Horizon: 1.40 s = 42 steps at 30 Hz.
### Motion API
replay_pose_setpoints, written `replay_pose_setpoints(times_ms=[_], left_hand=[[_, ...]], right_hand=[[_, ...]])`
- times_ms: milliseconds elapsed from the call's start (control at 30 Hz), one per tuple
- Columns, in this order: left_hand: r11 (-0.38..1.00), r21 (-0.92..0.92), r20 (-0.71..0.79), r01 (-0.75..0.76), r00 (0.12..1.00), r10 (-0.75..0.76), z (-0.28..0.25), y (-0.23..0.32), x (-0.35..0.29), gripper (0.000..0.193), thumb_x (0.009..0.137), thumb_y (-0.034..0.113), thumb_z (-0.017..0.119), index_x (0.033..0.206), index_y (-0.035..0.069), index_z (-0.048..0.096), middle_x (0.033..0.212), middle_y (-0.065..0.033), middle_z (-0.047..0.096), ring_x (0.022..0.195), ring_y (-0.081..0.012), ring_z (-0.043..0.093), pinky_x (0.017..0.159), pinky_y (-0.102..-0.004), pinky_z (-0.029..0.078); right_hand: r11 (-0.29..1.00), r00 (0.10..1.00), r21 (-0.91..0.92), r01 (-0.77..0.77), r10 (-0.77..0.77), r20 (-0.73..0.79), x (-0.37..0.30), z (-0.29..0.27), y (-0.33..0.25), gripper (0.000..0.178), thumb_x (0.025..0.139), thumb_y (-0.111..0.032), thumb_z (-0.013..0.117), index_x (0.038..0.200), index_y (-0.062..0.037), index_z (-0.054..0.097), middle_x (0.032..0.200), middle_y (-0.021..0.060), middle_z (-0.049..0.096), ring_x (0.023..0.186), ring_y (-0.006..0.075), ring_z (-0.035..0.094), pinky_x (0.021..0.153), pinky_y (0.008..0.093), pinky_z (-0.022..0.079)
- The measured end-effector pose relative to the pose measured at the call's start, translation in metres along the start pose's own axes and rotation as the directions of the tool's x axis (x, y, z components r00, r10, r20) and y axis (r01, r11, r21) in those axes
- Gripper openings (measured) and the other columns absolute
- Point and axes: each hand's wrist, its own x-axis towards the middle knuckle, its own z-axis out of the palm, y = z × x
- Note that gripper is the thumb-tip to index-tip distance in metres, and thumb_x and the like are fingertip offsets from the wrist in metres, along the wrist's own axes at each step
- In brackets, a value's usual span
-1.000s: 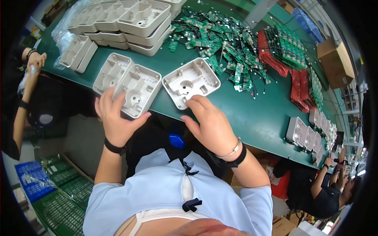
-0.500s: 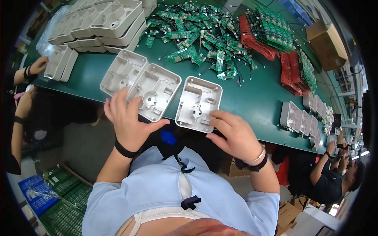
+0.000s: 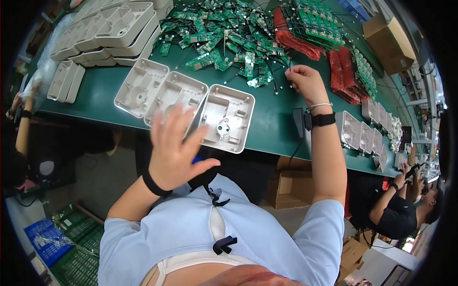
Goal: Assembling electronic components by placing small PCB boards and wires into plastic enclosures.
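Observation:
Three white plastic housings lie open side up along the near table edge: a left one (image 3: 139, 93), a middle one (image 3: 172, 90) and a right one (image 3: 237, 112). My left hand (image 3: 174, 148) is open, fingers spread and blurred, over the near end of the middle housing; it grips nothing. My right hand (image 3: 306, 85) reaches out to the right edge of the heap of green circuit boards (image 3: 214, 35). Its thumb and fingers pinch a thin black cable (image 3: 290, 61); which board the cable belongs to cannot be made out.
Stacked white housings (image 3: 124, 26) stand at the far left. Boards layered with red bubble wrap (image 3: 342, 74) lie at the right, near more housings (image 3: 350, 128). A black device (image 3: 299, 122) sits by my right wrist. Co-workers are at both sides; a cardboard box (image 3: 389, 43) stands far right.
My right hand has left the right housing and moved away and right to the heap's edge. My left hand has lifted off the middle housing. The whole view has shifted slightly.

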Motion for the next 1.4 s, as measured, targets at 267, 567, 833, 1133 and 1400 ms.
replay_pose_setpoints(times_ms=[267, 567, 833, 1133, 1400], left_hand=[[0.985, -0.025, 0.273, -0.172, 0.946, 0.172, 0.022, 0.029, 0.024, 0.05, 0.076, 0.038, 0.088, 0.116, 0.011, 0.072, 0.144, -0.0103, 0.063, 0.141, -0.0338, 0.055, 0.121, -0.0716, 0.025], [0.916, -0.284, 0.364, -0.285, 0.852, 0.378, 0.025, 0.019, 0.06, 0.046, 0.075, 0.025, 0.086, 0.117, 0.014, 0.072, 0.148, -0.0093, 0.061, 0.149, -0.0361, 0.049, 0.124, -0.0728, 0.019], [0.988, -0.155, 0.328, -0.021, 0.942, 0.072, 0.019, 0.024, 0.054, 0.086, 0.075, 0.028, 0.09, 0.151, 0.011, 0.053, 0.161, -0.02, 0.046, 0.153, -0.0415, 0.042, 0.126, -0.0682, 0.017], [0.968, -0.252, 0.26, 0.012, 0.964, 0.056, 0.029, 0.027, 0.059, 0.107, 0.071, 0.023, 0.094, 0.161, 0.005, 0.039, 0.148, -0.0213, 0.049, 0.144, -0.042, 0.047, 0.123, -0.0646, 0.027], [0.862, -0.505, 0.144, 0.048, 0.989, 0.029, 0.037, 0.033, 0.053, 0.113, 0.066, 0.01, 0.093, 0.162, 0.0, 0.034, 0.155, -0.0245, 0.041, 0.139, -0.0459, 0.05, 0.12, -0.0529, 0.04]], right_hand=[[0.318, 0.982, 0.932, -0.174, 0.123, 0.141, -0.09, 0.006, -0.001, 0.012, 0.109, -0.01, 0.064, 0.117, -0.0018, 0.068, 0.107, 0.0061, 0.069, 0.093, 0.0144, 0.068, 0.075, 0.0226, 0.057], [0.012, 0.969, 0.999, -0.046, -0.244, 0.048, -0.152, 0.047, 0.032, 0.012, 0.109, -0.006, 0.059, 0.116, -0.0019, 0.068, 0.114, 0.0136, 0.068, 0.103, 0.0197, 0.067, 0.08, 0.0293, 0.058], [0.747, 0.903, 0.534, 0.395, -0.21, -0.374, -0.179, 0.088, 0.0, 0.014, 0.099, 0.004, 0.069, 0.113, 0.0, 0.072, 0.111, 0.011, 0.074, 0.096, 0.0199, 0.069, 0.09, 0.0324, 0.053], [0.872, 0.83, -0.115, 0.476, -0.488, -0.27, -0.18, 0.109, -0.031, 0.014, 0.088, 0.006, 0.08, 0.1, -0.001, 0.079, 0.102, 0.0096, 0.079, 0.097, 0.0203, 0.072, 0.09, 0.0311, 0.05], [0.763, 0.741, -0.354, 0.54, -0.631, -0.229, -0.181, 0.11, -0.034, 0.02, 0.08, 0.004, 0.084, 0.098, -0.0047, 0.081, 0.098, 0.0063, 0.082, 0.095, 0.0246, 0.073, 0.09, 0.0347, 0.046]])
